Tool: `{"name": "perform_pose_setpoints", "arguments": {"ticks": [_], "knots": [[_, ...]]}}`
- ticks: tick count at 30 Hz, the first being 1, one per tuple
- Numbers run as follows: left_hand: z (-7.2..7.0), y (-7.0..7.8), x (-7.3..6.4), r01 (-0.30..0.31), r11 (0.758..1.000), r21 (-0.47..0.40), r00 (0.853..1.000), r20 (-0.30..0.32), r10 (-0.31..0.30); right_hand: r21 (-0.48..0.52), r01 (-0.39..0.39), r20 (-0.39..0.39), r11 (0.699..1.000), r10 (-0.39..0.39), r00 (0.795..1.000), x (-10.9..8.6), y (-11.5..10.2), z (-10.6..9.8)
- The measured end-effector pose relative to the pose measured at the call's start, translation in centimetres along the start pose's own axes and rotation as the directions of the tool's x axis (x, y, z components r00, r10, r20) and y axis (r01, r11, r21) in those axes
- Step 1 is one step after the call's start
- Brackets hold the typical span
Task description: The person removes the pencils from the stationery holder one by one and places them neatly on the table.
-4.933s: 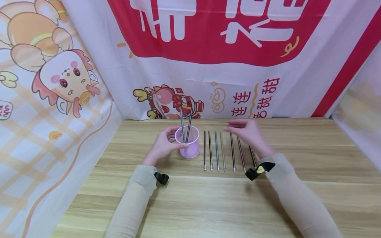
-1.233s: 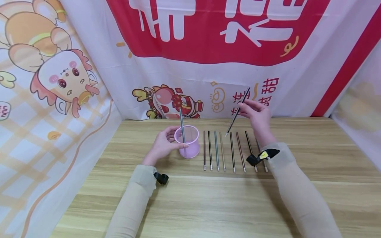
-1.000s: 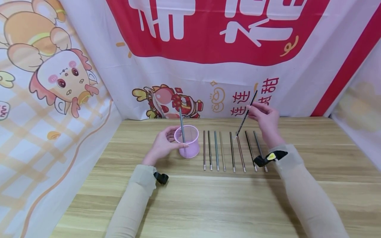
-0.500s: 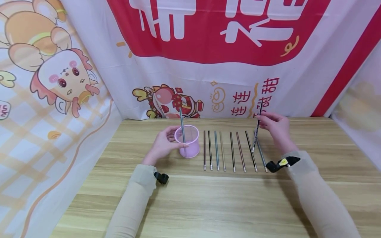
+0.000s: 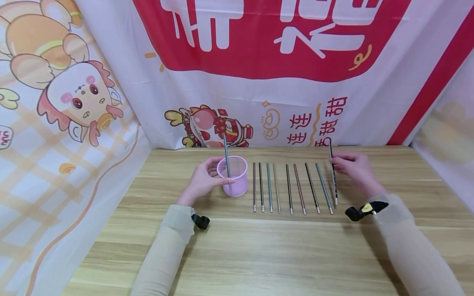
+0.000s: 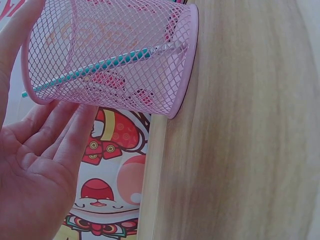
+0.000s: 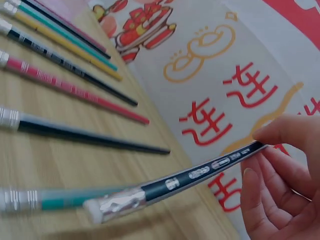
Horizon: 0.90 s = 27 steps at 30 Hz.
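Note:
A pink mesh pencil holder (image 5: 240,187) stands upright on the table, held at its rim between the thumb and fingers of my left hand (image 5: 200,181). One teal pencil (image 6: 110,63) leans inside it, eraser end down. My right hand (image 5: 353,167) pinches a black pencil (image 7: 200,172) near its upper part. That pencil is tilted, its white eraser pointing down toward me, at the right end of a row of pencils. Nearest to it in the row lies a teal pencil (image 5: 324,188), then a black pencil (image 5: 312,188).
Farther left in the row lie a red pencil (image 5: 299,187), another black pencil (image 5: 289,187), a yellowish pencil (image 5: 277,187) and several more, erasers toward me. A printed cloth (image 5: 255,94) hangs behind the wooden table (image 5: 259,255), with another cloth (image 5: 74,185) along the left.
From the holder, a dark pencil was taken out by my right hand, then carried right over the row and lowered past its last pencil. My left hand stays on the holder.

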<state>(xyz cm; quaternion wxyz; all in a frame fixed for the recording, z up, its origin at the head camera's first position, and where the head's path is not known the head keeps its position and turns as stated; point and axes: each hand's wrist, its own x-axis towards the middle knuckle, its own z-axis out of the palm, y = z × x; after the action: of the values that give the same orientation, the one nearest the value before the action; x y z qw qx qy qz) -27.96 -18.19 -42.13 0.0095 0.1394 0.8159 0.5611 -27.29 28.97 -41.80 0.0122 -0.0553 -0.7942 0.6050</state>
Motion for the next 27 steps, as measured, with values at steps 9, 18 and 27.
{"name": "perform_pose_setpoints", "arguments": {"ticks": [9, 18, 27], "knots": [[-0.1, 0.0, 0.0, 0.002, 1.000, 0.002, 1.000, 0.002, -0.002, -0.159, -0.058, 0.091, 0.986, 0.073, 0.993, -0.5, 1.4, -1.3], [-0.1, -0.1, 0.0, -0.002, 1.000, -0.007, 1.000, -0.002, 0.002, -0.213, -0.072, 0.104, 0.975, 0.096, 0.990, 0.4, 2.5, -1.3], [-0.1, 0.0, 0.0, -0.006, 1.000, -0.015, 1.000, 0.000, 0.006, -0.225, -0.090, 0.105, 0.970, 0.116, 0.988, 0.4, 3.1, -1.0]]}}
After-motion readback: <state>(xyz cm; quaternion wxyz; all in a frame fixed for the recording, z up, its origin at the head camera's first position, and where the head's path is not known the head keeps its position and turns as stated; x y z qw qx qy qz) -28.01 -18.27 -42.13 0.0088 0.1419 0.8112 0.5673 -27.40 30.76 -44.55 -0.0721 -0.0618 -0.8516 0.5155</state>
